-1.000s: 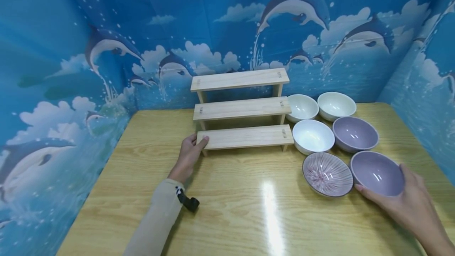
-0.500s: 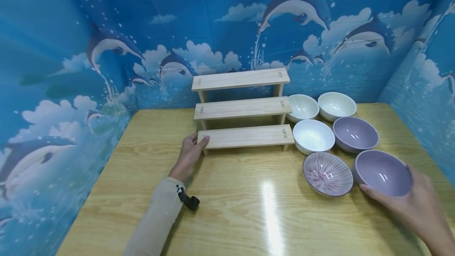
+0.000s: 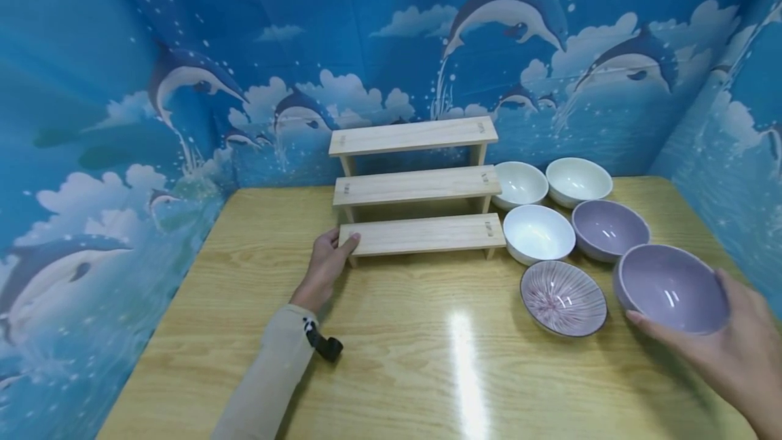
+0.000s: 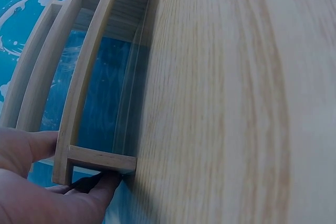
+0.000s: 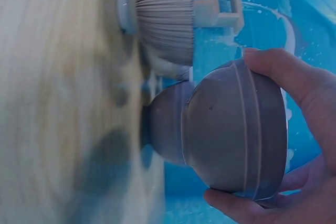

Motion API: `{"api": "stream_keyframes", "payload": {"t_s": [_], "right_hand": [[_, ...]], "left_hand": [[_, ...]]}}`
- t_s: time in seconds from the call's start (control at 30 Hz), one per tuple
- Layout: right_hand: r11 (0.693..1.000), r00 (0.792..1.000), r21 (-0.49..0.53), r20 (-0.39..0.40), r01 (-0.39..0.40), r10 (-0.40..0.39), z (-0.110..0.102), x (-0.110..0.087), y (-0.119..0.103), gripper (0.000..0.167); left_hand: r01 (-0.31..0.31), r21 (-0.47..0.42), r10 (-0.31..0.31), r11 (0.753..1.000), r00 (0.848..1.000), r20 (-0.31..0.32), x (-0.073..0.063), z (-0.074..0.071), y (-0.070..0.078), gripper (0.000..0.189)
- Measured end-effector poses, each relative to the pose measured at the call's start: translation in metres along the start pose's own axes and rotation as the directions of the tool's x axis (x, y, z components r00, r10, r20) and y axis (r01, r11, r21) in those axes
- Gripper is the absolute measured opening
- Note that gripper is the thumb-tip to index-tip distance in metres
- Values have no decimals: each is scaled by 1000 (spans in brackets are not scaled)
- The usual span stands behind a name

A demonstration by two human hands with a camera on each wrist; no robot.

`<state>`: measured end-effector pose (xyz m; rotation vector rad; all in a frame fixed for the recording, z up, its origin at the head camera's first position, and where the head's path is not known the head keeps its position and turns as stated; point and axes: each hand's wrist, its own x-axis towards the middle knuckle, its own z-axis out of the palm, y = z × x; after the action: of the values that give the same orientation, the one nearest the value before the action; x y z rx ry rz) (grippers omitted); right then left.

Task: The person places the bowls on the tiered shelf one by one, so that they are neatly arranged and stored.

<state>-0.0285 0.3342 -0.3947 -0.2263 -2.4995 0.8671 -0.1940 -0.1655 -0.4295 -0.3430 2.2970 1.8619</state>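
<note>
A three-step wooden display stand (image 3: 421, 236) stands at the middle back. My left hand (image 3: 324, 267) grips the left end of its lowest step, thumb on top; in the left wrist view the fingers (image 4: 100, 192) reach round the end leg. With my right hand (image 3: 727, 345) I hold a purple bowl (image 3: 668, 287) by its right side, thumb and fingers spread across it. That bowl hangs above the table, mouth up and slightly tilted, its shadow below in the right wrist view. Left of it sits a streaked purple bowl (image 3: 562, 297). Behind it is another purple bowl (image 3: 611, 228).
Three white bowls, a front one (image 3: 539, 233), a back-left one (image 3: 520, 183) and a back-right one (image 3: 578, 180), stand close together right of the stand. The wooden table (image 3: 391, 358) ends at a blue dolphin-print curtain (image 3: 366, 32) behind and at both sides.
My right hand has lifted the purple bowl off the table and moved it slightly right and away from the streaked bowl. My left hand and the stand have stayed in place.
</note>
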Motion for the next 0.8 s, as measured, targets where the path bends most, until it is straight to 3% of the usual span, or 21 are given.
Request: {"api": "stream_keyframes", "payload": {"t_s": [0.2,0.53,0.8], "right_hand": [[995,996,46,-9,93,-92,-3,8,-19,90],[997,994,30,86,67,-70,2,14,-61,122],[986,975,101,166,131,-147,13,26,-90,123]], "left_hand": [[5,-5,-5,1000,1000,2,-1,0,0,61],[20,-4,-20,1000,1000,-5,1,0,1,61],[13,-4,-13,1000,1000,-5,0,0,0,61]]}}
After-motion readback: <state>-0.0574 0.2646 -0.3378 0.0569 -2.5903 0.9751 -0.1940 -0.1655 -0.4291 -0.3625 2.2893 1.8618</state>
